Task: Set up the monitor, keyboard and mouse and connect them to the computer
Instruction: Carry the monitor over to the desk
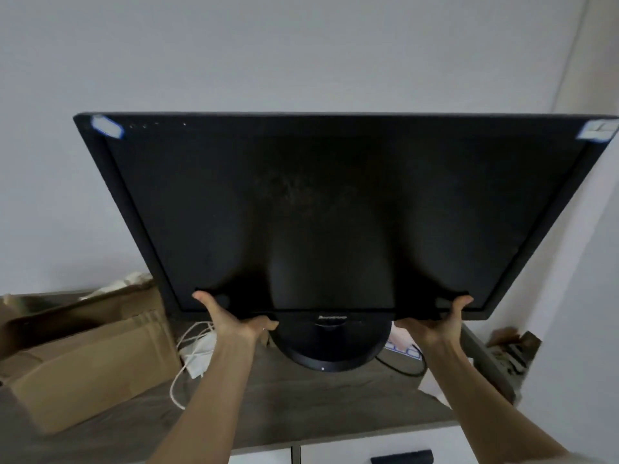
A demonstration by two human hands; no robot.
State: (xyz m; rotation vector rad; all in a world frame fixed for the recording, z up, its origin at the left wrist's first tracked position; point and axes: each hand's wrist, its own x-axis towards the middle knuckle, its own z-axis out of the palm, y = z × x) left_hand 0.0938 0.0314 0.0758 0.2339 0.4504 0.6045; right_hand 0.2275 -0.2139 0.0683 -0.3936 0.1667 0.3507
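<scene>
A black monitor [331, 212] with a dark screen fills the middle of the head view. Its round black stand [330, 349] is just over or on the grey-brown desk top [301, 406]; contact is unclear. My left hand [231, 318] grips the bottom bezel left of the stand, thumb on the front. My right hand [435, 321] grips the bottom bezel right of the stand in the same way. No keyboard, mouse or computer is in view.
An open cardboard box [87, 360] stands on the desk at the left. White cables and a white adapter [197, 353] lie beside it. A black cable [405, 368] loops behind the stand. Clutter [509, 353] sits at the right edge. A drawer handle [402, 458] shows below.
</scene>
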